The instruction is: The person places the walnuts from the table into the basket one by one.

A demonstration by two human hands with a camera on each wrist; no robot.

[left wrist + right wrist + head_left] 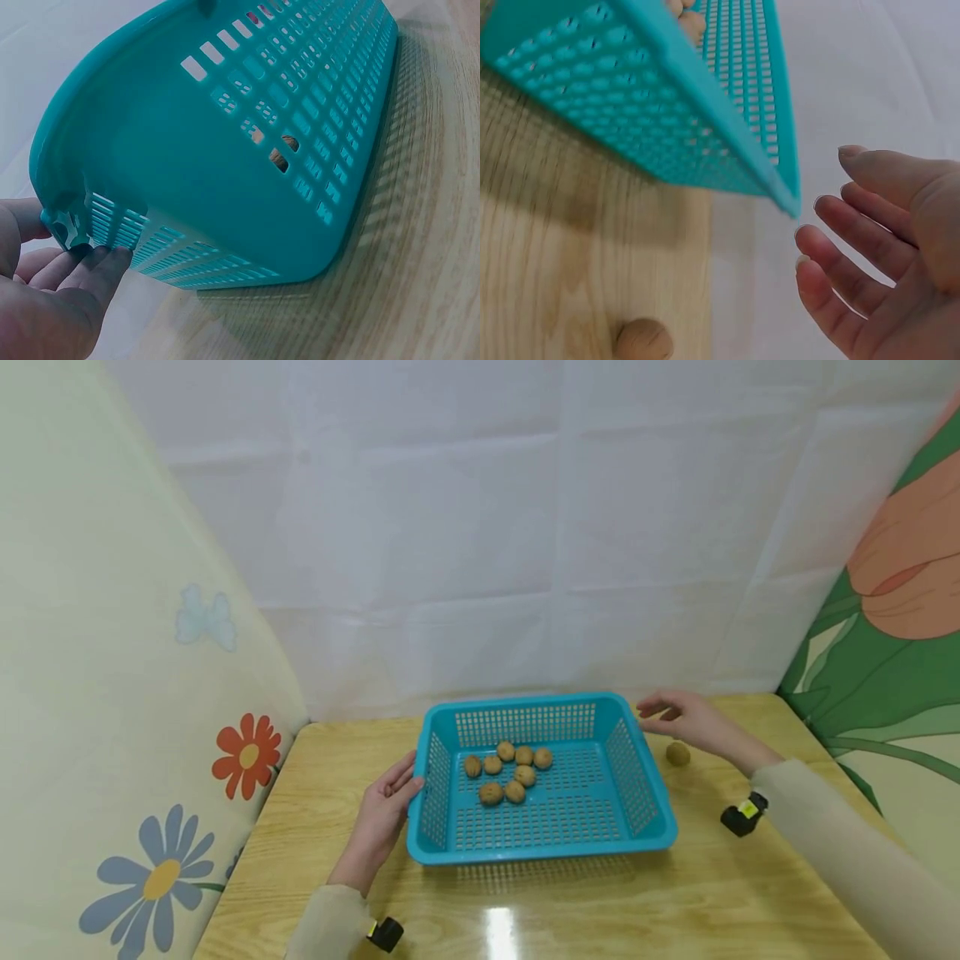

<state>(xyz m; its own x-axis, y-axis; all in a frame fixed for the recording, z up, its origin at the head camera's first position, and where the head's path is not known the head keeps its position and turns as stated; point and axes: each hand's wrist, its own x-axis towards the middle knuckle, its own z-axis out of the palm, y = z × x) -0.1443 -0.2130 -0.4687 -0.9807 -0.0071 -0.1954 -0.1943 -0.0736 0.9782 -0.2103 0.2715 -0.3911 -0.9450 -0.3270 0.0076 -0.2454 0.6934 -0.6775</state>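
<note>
A blue plastic basket (551, 852) with slotted walls stands over the wooden table, several walnuts (525, 775) gathered toward the left half of its floor. My left hand (382, 810) grips the basket's left rim, thumb over the top. In the left wrist view its fingers (101, 274) reach under the rim against the outer wall. Beside the far right corner is my right hand (686, 720), its fingers loosely extended. The right wrist view shows a gap between those fingertips (810, 240) and the rim. One loose walnut (678, 753) lies outside the basket, below the right hand.
The wooden table (315, 777) extends around the basket, with a white cloth wall (480, 568) along its back edge. Flower-painted panels rise at the left (150, 693) and right (900, 677). Each wrist wears a small black camera, such as the right one (742, 816).
</note>
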